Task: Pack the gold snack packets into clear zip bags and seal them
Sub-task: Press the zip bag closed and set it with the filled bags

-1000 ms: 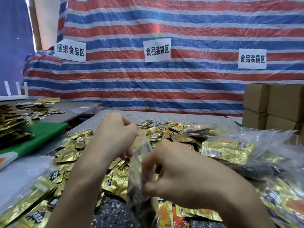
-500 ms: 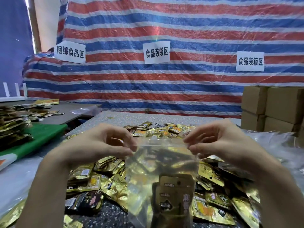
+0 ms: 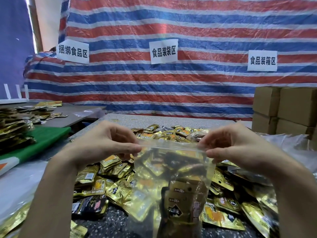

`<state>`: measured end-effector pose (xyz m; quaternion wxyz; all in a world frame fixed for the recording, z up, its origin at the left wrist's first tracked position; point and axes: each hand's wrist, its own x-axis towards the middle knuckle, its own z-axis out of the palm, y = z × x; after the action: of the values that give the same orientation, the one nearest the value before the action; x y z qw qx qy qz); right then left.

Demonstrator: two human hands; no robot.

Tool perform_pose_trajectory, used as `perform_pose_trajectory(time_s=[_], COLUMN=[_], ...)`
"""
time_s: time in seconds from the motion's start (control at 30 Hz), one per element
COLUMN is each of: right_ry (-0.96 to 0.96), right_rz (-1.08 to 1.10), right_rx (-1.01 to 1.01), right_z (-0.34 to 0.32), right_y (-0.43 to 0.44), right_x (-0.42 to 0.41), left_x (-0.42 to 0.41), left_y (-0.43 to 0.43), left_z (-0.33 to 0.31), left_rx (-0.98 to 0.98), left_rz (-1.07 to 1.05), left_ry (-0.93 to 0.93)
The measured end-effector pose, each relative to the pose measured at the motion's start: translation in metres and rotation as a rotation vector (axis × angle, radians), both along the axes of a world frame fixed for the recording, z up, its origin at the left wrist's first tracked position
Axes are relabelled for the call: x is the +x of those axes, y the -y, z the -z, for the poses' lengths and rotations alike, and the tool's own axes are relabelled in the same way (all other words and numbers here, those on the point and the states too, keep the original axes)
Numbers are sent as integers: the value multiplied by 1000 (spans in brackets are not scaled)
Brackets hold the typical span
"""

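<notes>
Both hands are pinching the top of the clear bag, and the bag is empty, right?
Not empty. In the head view the left hand and right hand pinch the top of the clear bag, but gold packets sit at its bottom.

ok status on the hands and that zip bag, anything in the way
Left hand and right hand pinch zip bag by top corners. Gold packets inside, bag upright. Nothing blocking; loose packets beneath.
</notes>
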<state>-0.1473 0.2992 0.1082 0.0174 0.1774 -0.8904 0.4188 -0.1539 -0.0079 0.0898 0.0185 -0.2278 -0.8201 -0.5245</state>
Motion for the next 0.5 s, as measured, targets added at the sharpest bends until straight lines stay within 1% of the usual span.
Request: perform_pose_trajectory(time_s=[0.1,0.17,0.23,0.27,0.33,0.4,0.47,0.5], right_ry=[20,0,-71,-145,-325,-452,-493,-478], right_rz=[4,-6,-26,-44,-90,-131,-116,-110], right_rx=[141,239,307,336,345,310,257,237], right_z=[-3,-6,-8,-7,-3,2,5,6], right_y=[4,12,24,32,53,74,84,85], right_x=[5,10,15,17,20,22,20,17], left_x=[-1,-1,0,1,4,6,8,8], left_y=[-1,-4,-9,-11,-18,-24,-28,-29], left_z=[-1,-2,-3,-4,-6,-6,-7,-7], left_rx=[16,33,29,19,-12,-51,-89,-103], left_rz=[26,45,78,96,120,116,110,105], left_ry=[-92,-124,-132,-133,-141,-157,-168,-168])
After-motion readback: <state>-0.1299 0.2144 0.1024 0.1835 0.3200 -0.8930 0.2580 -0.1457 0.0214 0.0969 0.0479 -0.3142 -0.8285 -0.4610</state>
